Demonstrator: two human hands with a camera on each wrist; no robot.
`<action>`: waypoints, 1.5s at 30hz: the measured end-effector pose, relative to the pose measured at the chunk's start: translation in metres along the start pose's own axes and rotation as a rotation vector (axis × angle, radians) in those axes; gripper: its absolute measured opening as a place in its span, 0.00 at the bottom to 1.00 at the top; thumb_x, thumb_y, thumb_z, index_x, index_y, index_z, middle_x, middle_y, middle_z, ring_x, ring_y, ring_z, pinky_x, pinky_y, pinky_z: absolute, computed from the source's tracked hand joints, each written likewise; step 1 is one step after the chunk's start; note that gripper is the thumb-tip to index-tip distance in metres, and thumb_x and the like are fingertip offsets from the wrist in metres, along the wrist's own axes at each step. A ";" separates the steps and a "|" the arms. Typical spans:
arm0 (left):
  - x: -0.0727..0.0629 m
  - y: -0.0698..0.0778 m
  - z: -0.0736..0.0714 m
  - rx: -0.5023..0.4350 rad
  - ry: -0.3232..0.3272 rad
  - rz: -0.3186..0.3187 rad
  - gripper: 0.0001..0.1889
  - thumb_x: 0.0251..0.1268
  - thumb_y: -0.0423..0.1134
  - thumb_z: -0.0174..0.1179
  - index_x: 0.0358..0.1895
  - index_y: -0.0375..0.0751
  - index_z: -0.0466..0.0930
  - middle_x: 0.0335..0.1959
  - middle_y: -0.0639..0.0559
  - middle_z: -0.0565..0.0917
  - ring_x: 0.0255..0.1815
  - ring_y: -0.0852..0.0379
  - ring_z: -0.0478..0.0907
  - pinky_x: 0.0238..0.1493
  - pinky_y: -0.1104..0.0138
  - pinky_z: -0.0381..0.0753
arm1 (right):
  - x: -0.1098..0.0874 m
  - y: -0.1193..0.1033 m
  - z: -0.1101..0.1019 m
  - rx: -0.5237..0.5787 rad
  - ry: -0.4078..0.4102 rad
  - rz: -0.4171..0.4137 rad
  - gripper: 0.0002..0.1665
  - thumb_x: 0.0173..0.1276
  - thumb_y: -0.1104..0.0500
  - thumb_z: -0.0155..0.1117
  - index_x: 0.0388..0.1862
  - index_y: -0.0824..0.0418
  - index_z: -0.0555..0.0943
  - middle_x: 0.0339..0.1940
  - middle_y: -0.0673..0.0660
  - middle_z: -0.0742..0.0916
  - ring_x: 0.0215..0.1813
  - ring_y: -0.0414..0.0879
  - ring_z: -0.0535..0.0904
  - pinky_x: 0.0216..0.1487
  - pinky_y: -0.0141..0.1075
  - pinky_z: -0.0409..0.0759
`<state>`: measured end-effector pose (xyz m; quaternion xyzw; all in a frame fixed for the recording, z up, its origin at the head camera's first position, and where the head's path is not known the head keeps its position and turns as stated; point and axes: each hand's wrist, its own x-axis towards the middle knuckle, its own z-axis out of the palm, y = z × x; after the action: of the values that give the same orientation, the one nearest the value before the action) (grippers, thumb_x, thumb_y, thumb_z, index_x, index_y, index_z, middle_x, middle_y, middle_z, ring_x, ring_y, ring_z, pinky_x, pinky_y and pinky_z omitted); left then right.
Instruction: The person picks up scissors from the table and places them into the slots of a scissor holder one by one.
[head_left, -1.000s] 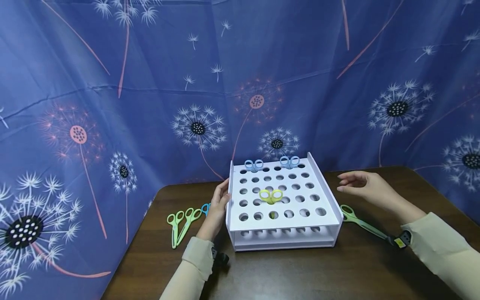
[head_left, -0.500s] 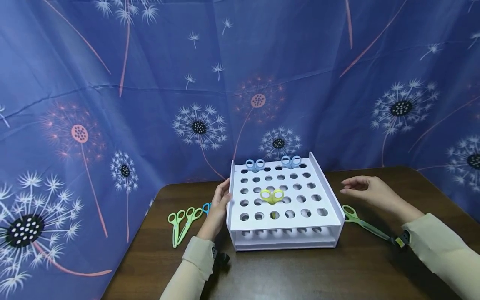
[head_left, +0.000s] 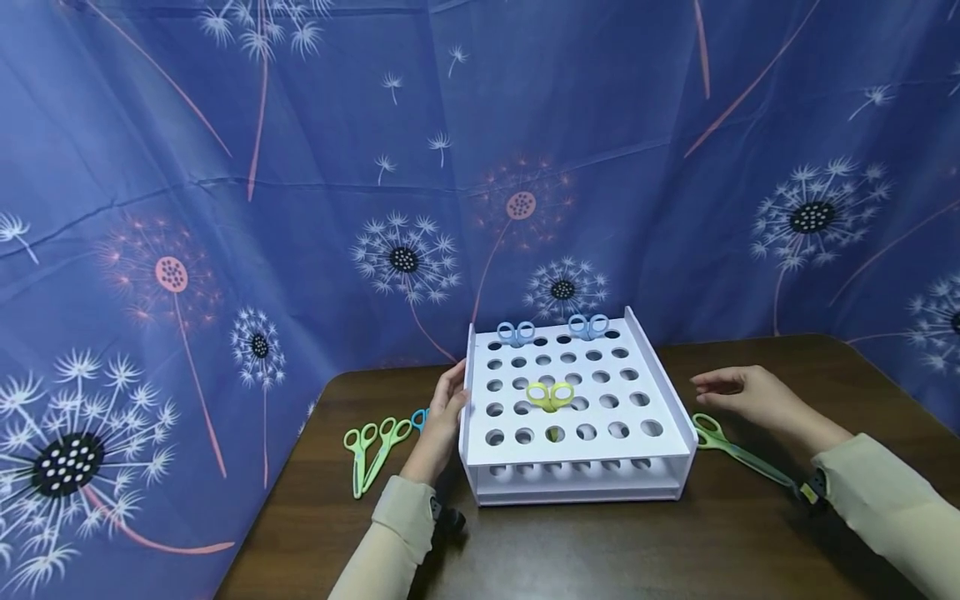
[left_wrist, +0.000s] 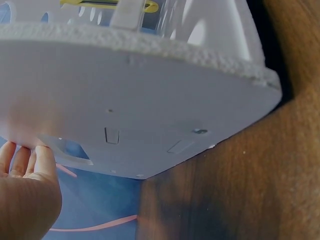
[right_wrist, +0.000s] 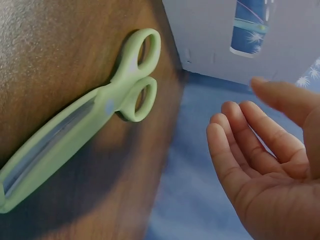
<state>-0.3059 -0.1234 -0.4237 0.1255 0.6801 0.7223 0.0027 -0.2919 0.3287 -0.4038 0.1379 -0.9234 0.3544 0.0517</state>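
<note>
A white rack (head_left: 570, 455) with rows of round holes stands mid-table. My left hand (head_left: 437, 429) rests against its left side; the left wrist view shows fingertips on the side panel (left_wrist: 150, 100) near a cut-out. Yellow scissors (head_left: 551, 406) stand handles-up in a middle hole, and two blue pairs, a left one (head_left: 516, 336) and a right one (head_left: 588, 327), in the back row. My right hand (head_left: 761, 400) hovers right of the rack, fingers loosely bent and holding nothing. Below it lie green scissors (right_wrist: 107, 97), handles toward the rack.
Left of the rack lie two more green scissors, an outer pair (head_left: 358, 467) and an inner pair (head_left: 381, 457). Blue handles (head_left: 420, 419) show beside them, partly hidden by my left hand. A blue dandelion-print cloth (head_left: 315, 125) hangs behind the wooden table (head_left: 570, 550).
My right hand has come down a little, closer to the green scissors on the right. The left hand stays at the rack's side, and the head view has shifted slightly.
</note>
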 end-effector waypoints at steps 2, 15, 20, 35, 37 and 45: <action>0.000 0.000 0.000 -0.001 0.003 -0.004 0.27 0.75 0.38 0.44 0.74 0.52 0.56 0.75 0.48 0.60 0.74 0.50 0.57 0.65 0.60 0.66 | 0.001 0.001 0.001 -0.006 -0.021 0.003 0.20 0.62 0.59 0.69 0.50 0.71 0.83 0.43 0.66 0.88 0.37 0.26 0.78 0.36 0.27 0.77; 0.001 -0.002 -0.001 -0.012 0.000 -0.002 0.27 0.73 0.37 0.45 0.74 0.52 0.57 0.74 0.47 0.61 0.73 0.49 0.60 0.61 0.65 0.70 | 0.002 0.004 0.005 -0.105 -0.040 0.101 0.16 0.58 0.62 0.70 0.44 0.69 0.85 0.38 0.62 0.89 0.38 0.49 0.83 0.35 0.37 0.77; 0.001 -0.003 -0.002 -0.015 0.003 -0.007 0.27 0.73 0.38 0.45 0.74 0.51 0.56 0.74 0.46 0.62 0.72 0.48 0.61 0.60 0.65 0.71 | 0.003 0.007 0.009 -0.092 -0.117 0.127 0.16 0.56 0.61 0.71 0.42 0.70 0.85 0.36 0.62 0.89 0.37 0.47 0.83 0.35 0.38 0.77; 0.000 -0.002 -0.002 0.004 0.000 -0.015 0.27 0.74 0.41 0.46 0.74 0.54 0.56 0.75 0.48 0.60 0.74 0.49 0.58 0.67 0.55 0.65 | 0.004 0.017 0.014 -0.139 -0.180 0.124 0.13 0.54 0.66 0.69 0.39 0.70 0.86 0.38 0.66 0.89 0.41 0.56 0.83 0.36 0.40 0.77; 0.000 -0.001 -0.002 0.003 -0.002 -0.013 0.27 0.74 0.42 0.46 0.74 0.54 0.55 0.75 0.48 0.60 0.74 0.49 0.58 0.67 0.56 0.66 | 0.004 0.019 0.014 -0.148 -0.167 0.118 0.13 0.53 0.66 0.69 0.39 0.71 0.86 0.38 0.66 0.89 0.42 0.58 0.83 0.36 0.41 0.77; -0.001 -0.001 -0.001 0.005 -0.004 -0.011 0.27 0.74 0.42 0.47 0.74 0.54 0.56 0.74 0.48 0.61 0.73 0.49 0.59 0.64 0.61 0.69 | 0.005 0.025 0.016 -0.166 -0.133 0.132 0.15 0.52 0.68 0.69 0.40 0.73 0.85 0.38 0.69 0.87 0.40 0.59 0.82 0.35 0.43 0.77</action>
<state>-0.3057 -0.1247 -0.4246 0.1233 0.6824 0.7204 0.0076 -0.3036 0.3347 -0.4303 0.0952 -0.9581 0.2693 -0.0217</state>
